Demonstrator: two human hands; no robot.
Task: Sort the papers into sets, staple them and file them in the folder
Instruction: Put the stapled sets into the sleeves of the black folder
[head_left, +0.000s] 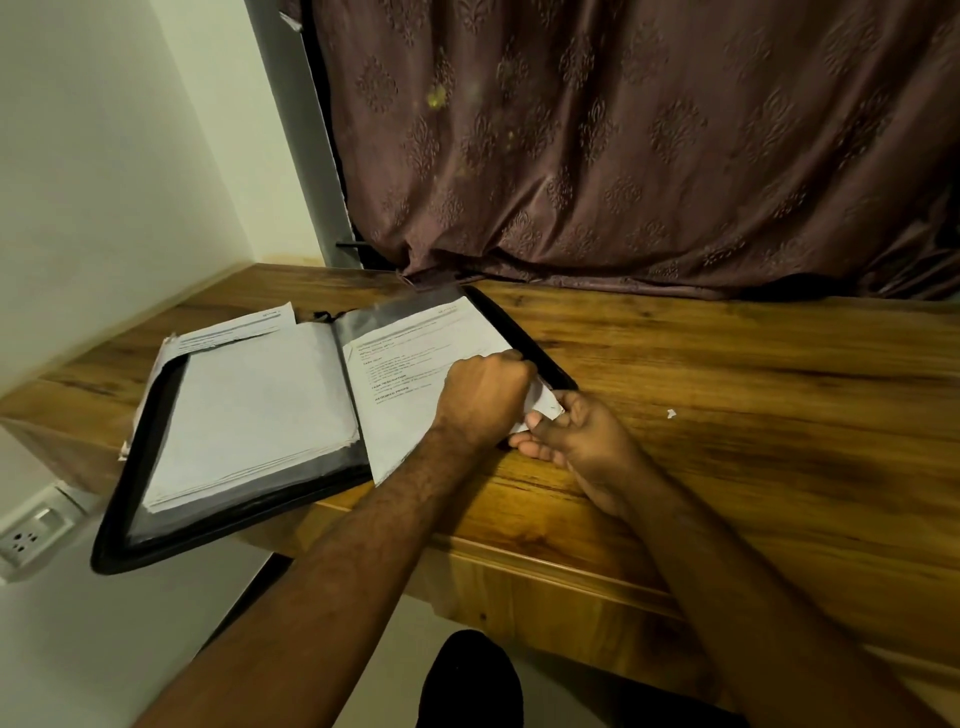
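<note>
A black folder (135, 530) lies open on the wooden table (727, 415), its near left corner hanging over the edge. A stack of white sheets (249, 415) fills its left half. A printed paper set (410, 374) lies on the right half, partly under a clear sleeve (395, 312). My left hand (483, 400) is curled over this set's right edge. My right hand (576, 441) pinches the set's lower right corner (545, 408), which is bent up. More printed papers (234, 327) stick out from behind the folder's far left side.
A brown patterned curtain (649, 156) hangs behind the table and touches its far edge. A small paper scrap (671, 413) lies on the bare wood to the right. A white wall (104, 182) stands on the left, with a socket (31, 535) below the tabletop.
</note>
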